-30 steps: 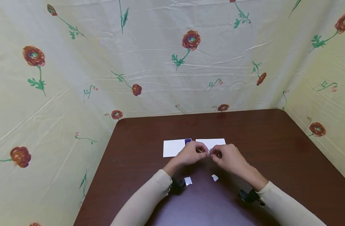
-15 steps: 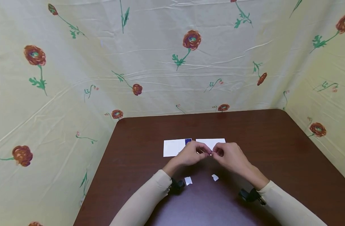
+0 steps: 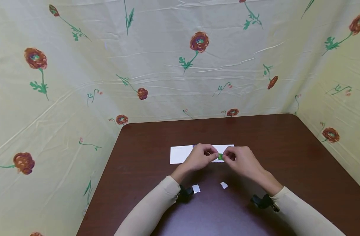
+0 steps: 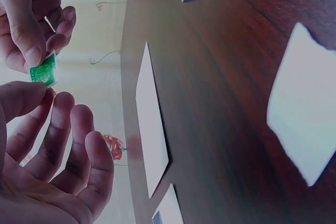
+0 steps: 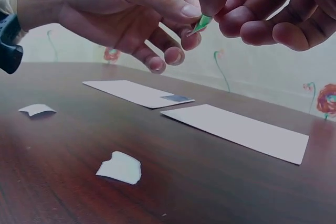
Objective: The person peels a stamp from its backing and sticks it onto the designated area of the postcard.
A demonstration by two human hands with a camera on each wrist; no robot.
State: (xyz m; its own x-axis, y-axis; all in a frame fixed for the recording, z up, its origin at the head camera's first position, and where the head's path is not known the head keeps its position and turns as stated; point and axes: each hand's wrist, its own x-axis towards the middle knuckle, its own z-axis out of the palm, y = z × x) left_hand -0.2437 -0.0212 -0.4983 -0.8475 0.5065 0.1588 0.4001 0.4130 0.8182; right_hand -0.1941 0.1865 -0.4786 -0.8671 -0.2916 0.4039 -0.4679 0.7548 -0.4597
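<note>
Between the two hands, above the table, is a small green stamp [image 3: 220, 156] with a pale printed design, plain to see in the left wrist view [image 4: 43, 72]. My left hand [image 3: 198, 158] pinches one edge with thumb and forefinger, its other fingers spread loosely. Thumb and fingers of my right hand [image 3: 242, 161] pinch the opposite edge. Behind the hands lie two white rectangular cards side by side, the left card [image 3: 179, 154] and the right card [image 5: 236, 129]. A dark blue patch [image 5: 177, 98] marks the left card's corner; the left hand mostly covers it in the head view.
Nearer me on the brown table [image 3: 150, 137] lie two torn white paper scraps, the left scrap [image 3: 196, 188] and the right scrap [image 3: 224, 185]. Flower-printed sheeting [image 3: 156, 55] hangs behind and at both sides. Dark devices sit on both wrists.
The hands have drawn slightly apart and up, and the green face of the stamp now shows between them. Cards and scraps stay where they were.
</note>
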